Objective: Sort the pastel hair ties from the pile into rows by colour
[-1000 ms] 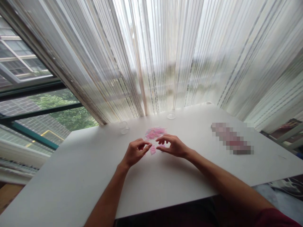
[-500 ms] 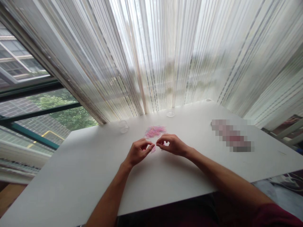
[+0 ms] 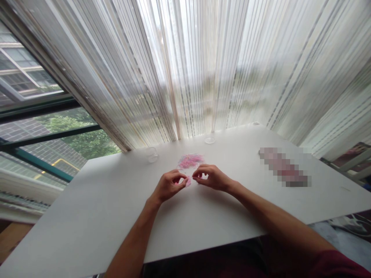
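My left hand (image 3: pixel 170 187) and my right hand (image 3: pixel 213 178) face each other just above the white table (image 3: pixel 95 216). Each has thumb and forefinger pinched together, a small gap between the two pinches. What the fingertips hold, if anything, is too small to make out. Under and between them lies a small pink patch (image 3: pixel 188 182), partly covered by the fingers. Just beyond the hands is a loose heap of tiny pink and pale thread-like pieces (image 3: pixel 190 161).
A clear round container (image 3: pixel 152 154) stands at the table's far left, and a clear shallow dish or lid (image 3: pixel 209 140) near its back edge. A blurred-out reddish object (image 3: pixel 285 168) lies to the right. Striped sheer curtains (image 3: pixel 203 77) hang behind; a window opens at left.
The fingertips of my two hands have drawn slightly apart, the right ones moving a little to the right. The heap and the containers stay where they were.
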The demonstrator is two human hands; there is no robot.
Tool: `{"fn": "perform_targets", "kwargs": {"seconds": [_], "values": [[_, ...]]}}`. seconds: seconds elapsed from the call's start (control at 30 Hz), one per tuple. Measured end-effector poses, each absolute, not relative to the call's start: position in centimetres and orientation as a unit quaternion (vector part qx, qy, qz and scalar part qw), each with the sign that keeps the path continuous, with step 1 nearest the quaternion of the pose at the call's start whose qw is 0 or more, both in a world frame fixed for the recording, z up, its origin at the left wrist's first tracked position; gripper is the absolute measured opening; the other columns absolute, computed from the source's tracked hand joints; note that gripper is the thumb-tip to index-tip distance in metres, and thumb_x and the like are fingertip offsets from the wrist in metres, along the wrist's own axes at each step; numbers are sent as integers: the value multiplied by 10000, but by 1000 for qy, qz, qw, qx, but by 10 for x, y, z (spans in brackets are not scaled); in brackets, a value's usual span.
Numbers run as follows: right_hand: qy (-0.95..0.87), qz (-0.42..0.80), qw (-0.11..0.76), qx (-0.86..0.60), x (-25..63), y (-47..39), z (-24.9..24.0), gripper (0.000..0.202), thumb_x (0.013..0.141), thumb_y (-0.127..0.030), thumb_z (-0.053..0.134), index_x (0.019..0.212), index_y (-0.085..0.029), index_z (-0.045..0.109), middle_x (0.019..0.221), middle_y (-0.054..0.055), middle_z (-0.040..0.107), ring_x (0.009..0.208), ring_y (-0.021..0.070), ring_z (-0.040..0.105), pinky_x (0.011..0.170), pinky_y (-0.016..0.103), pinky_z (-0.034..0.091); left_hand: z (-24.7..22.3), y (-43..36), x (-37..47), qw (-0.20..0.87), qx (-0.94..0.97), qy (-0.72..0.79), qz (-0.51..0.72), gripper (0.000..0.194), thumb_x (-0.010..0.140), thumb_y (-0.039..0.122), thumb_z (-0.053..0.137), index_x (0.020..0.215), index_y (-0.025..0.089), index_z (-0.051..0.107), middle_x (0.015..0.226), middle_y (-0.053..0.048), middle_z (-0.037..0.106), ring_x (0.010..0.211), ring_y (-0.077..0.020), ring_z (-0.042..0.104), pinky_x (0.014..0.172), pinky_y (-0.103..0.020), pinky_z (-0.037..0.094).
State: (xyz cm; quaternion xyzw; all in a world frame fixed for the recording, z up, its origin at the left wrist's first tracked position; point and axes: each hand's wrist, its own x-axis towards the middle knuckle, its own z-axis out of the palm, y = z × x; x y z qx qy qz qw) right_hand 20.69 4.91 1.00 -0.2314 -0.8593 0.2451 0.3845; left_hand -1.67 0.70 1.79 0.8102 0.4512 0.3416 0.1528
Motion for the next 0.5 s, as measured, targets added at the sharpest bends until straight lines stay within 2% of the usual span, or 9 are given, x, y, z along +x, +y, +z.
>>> {"fn": "perform_targets", "kwargs": {"seconds": [0.27, 0.5], "values": [[-840, 207, 407, -291, 228, 71, 4, 141, 868, -244, 592, 827, -180, 710, 756, 36, 664, 648, 118, 595, 642, 236, 498, 16, 10, -32, 141, 828, 480, 254, 137, 824, 307, 656, 837, 225, 765, 655, 21, 516, 562, -79, 457, 565, -204, 369], [-830, 197, 412, -320, 238, 82, 0, 128, 859, -231, 595, 822, -179, 706, 745, 25, 671, 634, 114, 601, 643, 233, 497, 13, 11, -33, 153, 831, 477, 242, 154, 820, 339, 662, 845, 231, 769, 648, 24, 496, 559, -83, 450, 554, -205, 359]]}}
